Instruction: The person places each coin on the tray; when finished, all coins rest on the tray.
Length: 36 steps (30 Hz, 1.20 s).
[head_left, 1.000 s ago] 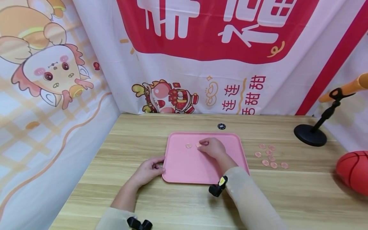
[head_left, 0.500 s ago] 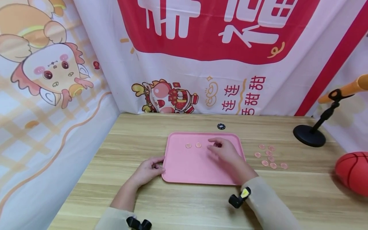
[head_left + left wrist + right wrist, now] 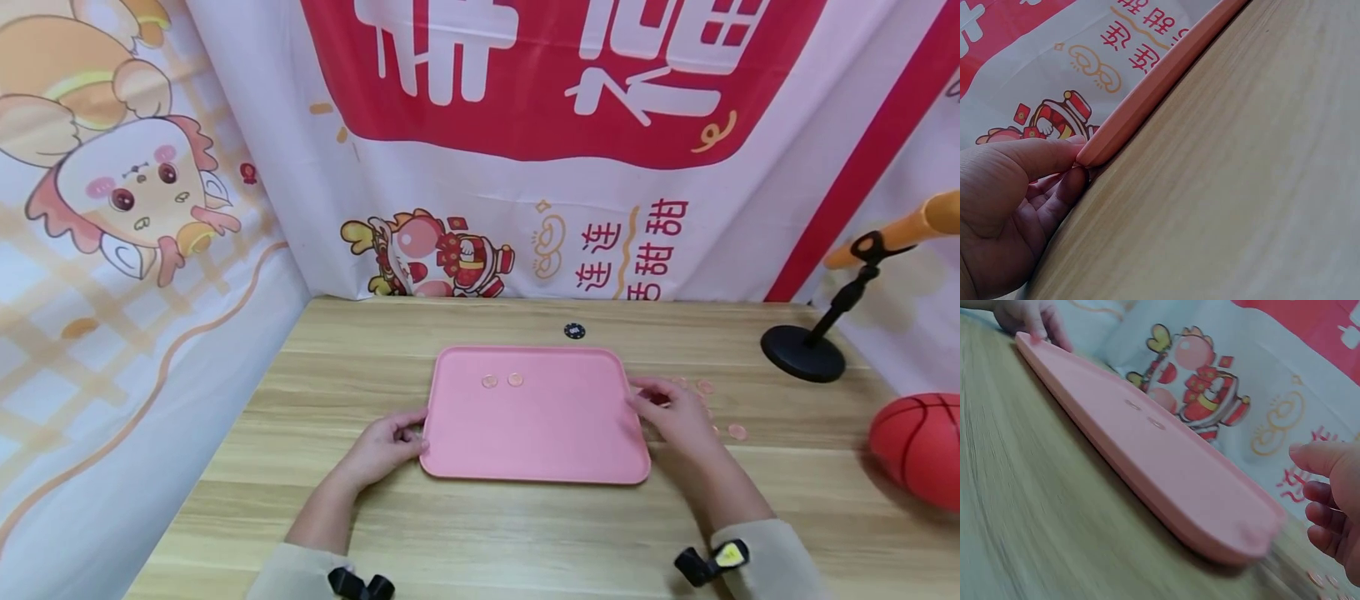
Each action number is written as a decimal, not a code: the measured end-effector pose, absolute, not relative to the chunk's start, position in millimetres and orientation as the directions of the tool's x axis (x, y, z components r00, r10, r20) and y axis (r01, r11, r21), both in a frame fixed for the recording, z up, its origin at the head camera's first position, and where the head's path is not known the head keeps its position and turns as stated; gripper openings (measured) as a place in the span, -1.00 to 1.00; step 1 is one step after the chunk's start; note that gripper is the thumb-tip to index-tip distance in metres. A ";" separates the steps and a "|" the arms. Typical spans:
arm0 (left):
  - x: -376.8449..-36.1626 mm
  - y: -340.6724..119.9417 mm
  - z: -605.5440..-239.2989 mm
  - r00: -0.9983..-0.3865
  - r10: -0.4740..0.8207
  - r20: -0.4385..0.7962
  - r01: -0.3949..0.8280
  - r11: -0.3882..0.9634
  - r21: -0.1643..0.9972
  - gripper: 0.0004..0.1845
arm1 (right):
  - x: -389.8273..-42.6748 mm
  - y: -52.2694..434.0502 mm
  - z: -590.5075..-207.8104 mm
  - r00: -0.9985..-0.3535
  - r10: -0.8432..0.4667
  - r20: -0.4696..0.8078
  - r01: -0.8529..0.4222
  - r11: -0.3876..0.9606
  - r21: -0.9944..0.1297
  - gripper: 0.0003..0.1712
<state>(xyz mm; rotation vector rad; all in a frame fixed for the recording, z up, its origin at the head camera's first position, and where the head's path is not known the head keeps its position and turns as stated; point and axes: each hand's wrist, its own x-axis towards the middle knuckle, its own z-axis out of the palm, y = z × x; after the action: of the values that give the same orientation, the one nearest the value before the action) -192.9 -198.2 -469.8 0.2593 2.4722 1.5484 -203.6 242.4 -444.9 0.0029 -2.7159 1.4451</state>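
A pink tray [image 3: 532, 433] lies flat on the wooden table, with two small pink discs [image 3: 490, 382] side by side near its far edge. My left hand [image 3: 386, 442] pinches the tray's left edge [image 3: 1147, 100], thumb [image 3: 1029, 156] on top and fingers underneath. My right hand [image 3: 675, 412] hovers just past the tray's right edge, over several loose pink discs [image 3: 737, 431] on the table. In the right wrist view its fingers [image 3: 1332, 500] are loosely curled with the thumb apart, and nothing shows between them. The tray [image 3: 1147, 456] and its two discs [image 3: 1132, 404] also show there.
A black chip [image 3: 573, 331] lies behind the tray. A black stand [image 3: 802, 354] with an orange bar is at the back right, and a red basketball [image 3: 918, 446] sits at the right edge. Printed banners close off the back and left.
My right hand left the second disc on the tray and moved right, off the tray, to the loose discs on the table. My left hand kept its hold.
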 end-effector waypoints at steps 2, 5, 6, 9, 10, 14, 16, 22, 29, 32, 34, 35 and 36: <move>-192.8 -198.2 -470.1 -0.962 0.259 -0.087 0.034 0.432 0.901 -0.41 | -197.8 258.7 -446.2 -0.997 0.036 0.074 -0.036 0.616 -0.787 -0.47; -193.0 -198.5 -470.1 -0.962 0.258 -0.088 0.034 0.433 0.901 -0.41 | -190.1 279.9 -445.4 -0.998 0.062 0.028 0.017 0.626 -0.780 -0.37; -193.1 -198.6 -470.1 -0.962 0.258 -0.088 0.034 0.432 0.901 -0.41 | -187.8 286.3 -445.1 -0.997 0.076 0.011 0.039 0.620 -0.784 -0.34; -193.4 -198.9 -469.5 -0.961 0.262 -0.087 0.036 0.433 0.901 -0.40 | -181.1 303.5 -444.5 -0.992 0.119 -0.040 0.105 0.608 -0.787 -0.24; -193.4 -199.0 -469.3 -0.961 0.264 -0.087 0.038 0.433 0.901 -0.40 | -178.7 308.4 -444.7 -0.989 0.138 -0.054 0.127 0.605 -0.786 -0.23; -192.9 -199.3 -468.2 -0.960 0.266 -0.090 0.035 0.430 0.902 -0.40 | -171.0 326.5 -447.4 -0.978 0.195 -0.075 0.183 0.628 -0.756 -0.20; -192.3 -199.2 -467.4 -0.960 0.265 -0.092 0.031 0.427 0.904 -0.39 | -167.7 334.0 -449.1 -0.976 0.207 -0.074 0.191 0.637 -0.747 -0.20; -191.1 -198.9 -466.6 -0.958 0.270 -0.093 0.031 0.424 0.905 -0.38 | -160.7 352.6 -455.2 -0.977 0.205 -0.054 0.184 0.694 -0.696 -0.22; -192.9 -199.1 -468.9 -0.959 0.266 -0.096 0.029 0.429 0.903 -0.39 | -160.3 366.1 -462.1 -0.984 0.175 -0.032 0.156 0.756 -0.635 -0.23; -193.7 -199.2 -470.1 -0.959 0.267 -0.092 0.033 0.429 0.903 -0.40 | -161.7 367.9 -464.4 -0.987 0.154 -0.037 0.144 0.780 -0.609 -0.22; -194.0 -199.3 -470.5 -0.960 0.266 -0.090 0.034 0.428 0.903 -0.40 | -162.3 368.1 -465.3 -0.987 0.152 -0.055 0.154 0.786 -0.599 -0.19; -194.0 -199.3 -470.3 -0.960 0.267 -0.090 0.034 0.428 0.903 -0.40 | -162.4 368.2 -465.5 -0.986 0.151 -0.065 0.160 0.786 -0.598 -0.18; -194.0 -199.3 -470.2 -0.959 0.268 -0.089 0.035 0.427 0.904 -0.40 | -162.4 368.3 -465.5 -0.986 0.150 -0.075 0.164 0.785 -0.597 -0.17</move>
<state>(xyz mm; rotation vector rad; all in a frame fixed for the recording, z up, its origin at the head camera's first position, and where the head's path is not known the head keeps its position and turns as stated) -194.0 -199.3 -470.2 0.2657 2.4610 1.5502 -162.4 368.3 -465.5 -0.2631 -2.9901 1.0030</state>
